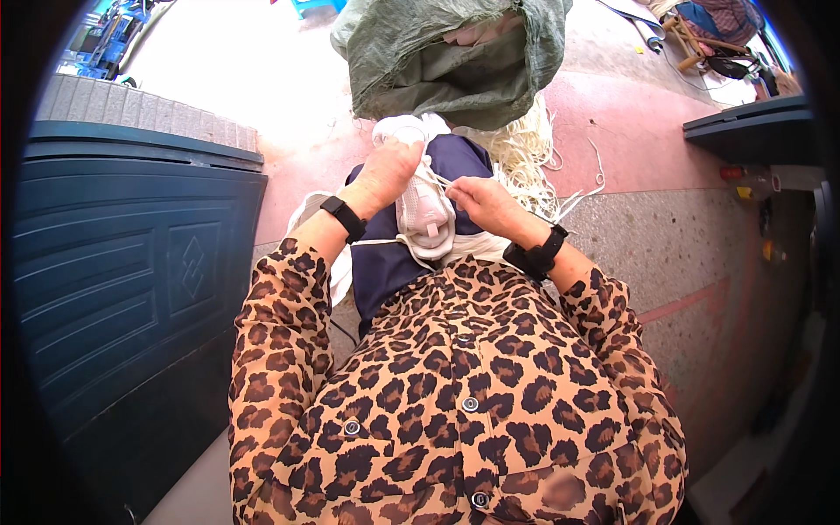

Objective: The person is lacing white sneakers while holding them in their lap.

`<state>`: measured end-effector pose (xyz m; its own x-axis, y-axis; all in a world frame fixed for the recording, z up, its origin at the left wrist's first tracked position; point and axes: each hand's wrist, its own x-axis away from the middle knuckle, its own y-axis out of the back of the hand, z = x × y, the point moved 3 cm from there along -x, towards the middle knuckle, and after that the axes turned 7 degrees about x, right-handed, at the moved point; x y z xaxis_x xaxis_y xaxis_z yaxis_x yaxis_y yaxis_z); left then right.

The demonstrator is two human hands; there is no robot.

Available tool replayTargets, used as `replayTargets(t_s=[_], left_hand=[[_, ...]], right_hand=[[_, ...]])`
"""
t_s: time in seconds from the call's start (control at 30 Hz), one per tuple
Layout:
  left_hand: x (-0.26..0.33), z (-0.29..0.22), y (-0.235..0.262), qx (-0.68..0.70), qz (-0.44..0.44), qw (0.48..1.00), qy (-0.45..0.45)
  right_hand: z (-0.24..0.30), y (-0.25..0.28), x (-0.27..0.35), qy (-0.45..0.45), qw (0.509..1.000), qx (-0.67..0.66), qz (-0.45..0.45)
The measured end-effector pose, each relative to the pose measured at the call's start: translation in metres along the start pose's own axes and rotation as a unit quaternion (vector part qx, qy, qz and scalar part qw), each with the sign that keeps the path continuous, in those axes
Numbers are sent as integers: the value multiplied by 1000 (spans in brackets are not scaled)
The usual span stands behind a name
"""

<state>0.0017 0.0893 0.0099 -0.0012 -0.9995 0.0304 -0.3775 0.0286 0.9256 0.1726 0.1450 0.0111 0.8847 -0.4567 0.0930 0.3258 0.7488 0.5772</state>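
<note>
Gripping a white shoe (424, 206) on the lap, over dark blue trousers (398, 262): left hand (385, 175) curled around its upper side, right hand (481, 203) pinched shut on a white lace (442, 182) drawn across the shoe's top. Wearing black wristbands (343, 217) on both arms and a leopard-print shirt (455, 394). Sitting on a speckled floor (665, 254) beside a dark blue moulded panel (131, 262), with a green sack (455, 57) just beyond the shoe and a pile of pale cords (529, 162) spilling near the right hand.
</note>
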Motion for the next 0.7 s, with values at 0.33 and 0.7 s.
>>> replayTargets(t_s=[0.33,0.7], left_hand=[[4,33,0,268,2,955,127],[-49,-15,-22,-111,141,982,55]], right_hand=[[-5,-7,4,-5,1000,-16,9],[12,-15,10,20,1000,-2,16]])
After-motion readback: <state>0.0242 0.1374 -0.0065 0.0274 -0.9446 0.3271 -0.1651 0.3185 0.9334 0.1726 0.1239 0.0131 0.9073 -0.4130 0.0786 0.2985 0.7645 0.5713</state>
